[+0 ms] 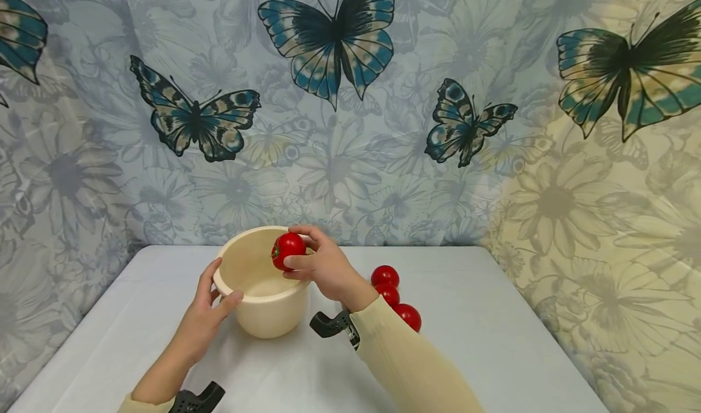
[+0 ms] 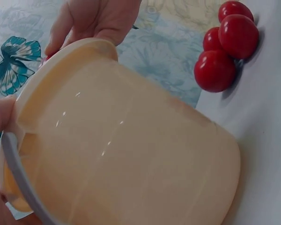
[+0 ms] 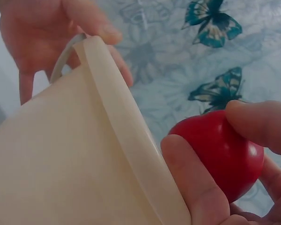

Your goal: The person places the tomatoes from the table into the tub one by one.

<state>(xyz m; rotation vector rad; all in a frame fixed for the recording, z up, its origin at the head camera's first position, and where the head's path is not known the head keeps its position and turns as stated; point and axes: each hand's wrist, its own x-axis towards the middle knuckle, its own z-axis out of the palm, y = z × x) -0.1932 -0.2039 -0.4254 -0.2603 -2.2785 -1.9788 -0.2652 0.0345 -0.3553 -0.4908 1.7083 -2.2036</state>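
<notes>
A cream bucket (image 1: pixel 271 315) stands on the white table, its mouth facing up, and no object shows in the visible part of its inside. My left hand (image 1: pixel 199 325) grips its left rim, thumb near the front edge; the left wrist view shows a grey handle (image 2: pixel 25 183) beside that hand. Over the right side of the mouth, my right hand (image 1: pixel 328 273) holds a red tomato (image 1: pixel 288 252) with a green stem, between thumb and fingers. The right wrist view has this tomato (image 3: pixel 220 154) just beyond the rim (image 3: pixel 126 126).
Several more red tomatoes (image 1: pixel 385 276) lie close together on the table (image 1: pixel 482 340), right of the bucket and partly behind my right forearm; the left wrist view shows them (image 2: pixel 239 36) too. A butterfly-patterned cloth (image 1: pixel 339 176) hangs behind the table's far edge.
</notes>
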